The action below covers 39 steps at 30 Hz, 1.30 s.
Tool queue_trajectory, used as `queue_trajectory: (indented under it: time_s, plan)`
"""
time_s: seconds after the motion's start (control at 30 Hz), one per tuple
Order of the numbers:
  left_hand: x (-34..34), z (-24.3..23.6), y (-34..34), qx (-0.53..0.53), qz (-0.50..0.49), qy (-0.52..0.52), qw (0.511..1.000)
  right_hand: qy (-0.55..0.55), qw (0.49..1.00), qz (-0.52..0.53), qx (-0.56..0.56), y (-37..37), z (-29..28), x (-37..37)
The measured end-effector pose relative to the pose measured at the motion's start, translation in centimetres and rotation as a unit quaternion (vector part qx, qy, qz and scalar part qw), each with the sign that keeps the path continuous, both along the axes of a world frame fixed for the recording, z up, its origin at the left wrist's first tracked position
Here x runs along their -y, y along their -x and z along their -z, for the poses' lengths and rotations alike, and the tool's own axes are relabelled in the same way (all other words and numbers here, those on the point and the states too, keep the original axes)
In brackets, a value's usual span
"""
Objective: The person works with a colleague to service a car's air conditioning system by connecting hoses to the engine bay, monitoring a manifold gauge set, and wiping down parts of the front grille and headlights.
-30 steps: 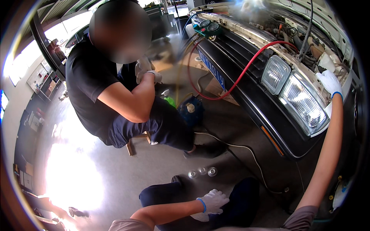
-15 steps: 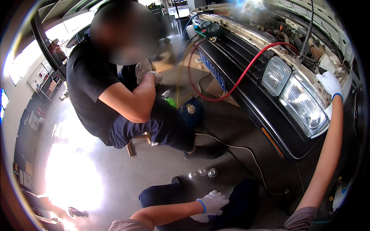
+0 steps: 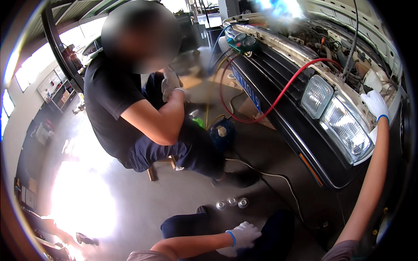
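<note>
My left hand (image 3: pixel 245 235), in a white knit glove with a blue cuff, lies loosely over my dark-trousered leg (image 3: pixel 277 230) and holds nothing. On the right, my right hand (image 3: pixel 375 104), gloved the same way, rests with fingers extended on the front corner of the car's engine bay, just above the headlight (image 3: pixel 346 126). It appears to grip nothing, though its fingertips are partly hard to see. A red hose (image 3: pixel 285 89) runs from the engine bay to a green gauge manifold (image 3: pixel 242 42) on the car's front edge.
A person (image 3: pixel 115 95) with gloved hands sits on a low wooden stool (image 3: pixel 151 173) at the left. Before them stand a blue tank (image 3: pixel 222 135) and a green spray bottle (image 3: pixel 197 118). Three small metal cans (image 3: pixel 231 201) and a pale cable (image 3: pixel 278 175) lie on the floor.
The whole view has shifted, so the scene sits slightly lower and farther right. Both my hands keep their places on the leg and the car; the other person stays seated.
</note>
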<state>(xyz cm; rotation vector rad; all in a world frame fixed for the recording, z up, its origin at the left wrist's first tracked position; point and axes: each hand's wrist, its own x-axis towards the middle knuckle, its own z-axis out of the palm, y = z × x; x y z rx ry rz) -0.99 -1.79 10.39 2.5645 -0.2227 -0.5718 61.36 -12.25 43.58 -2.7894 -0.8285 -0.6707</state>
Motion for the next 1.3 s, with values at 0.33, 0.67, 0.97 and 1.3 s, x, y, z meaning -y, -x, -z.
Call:
queue_trajectory:
  time_s: [0.33, 0.67, 0.97, 1.3]
  plan:
    - [0.1, 0.4, -0.1, -0.041, -0.011, -0.001, 0.999, -0.011, 1.000, 0.003, -0.017, -0.4, 0.2, 0.1]
    - [0.2, 3.0, 1.0, 0.035, -0.032, 0.011, 0.999, 0.004, 0.998, -0.010, 0.066, 1.0, 0.3, -0.4]
    - [0.2, 2.8, 1.2, 0.040, -0.022, 0.000, 0.999, 0.002, 1.000, 0.001, 0.009, 1.1, -0.3, -0.3]
    - [-0.2, 2.9, 0.9, 0.024, -0.018, 0.022, 0.999, 0.020, 0.998, 0.038, -0.050, 3.0, -1.6, -1.0]
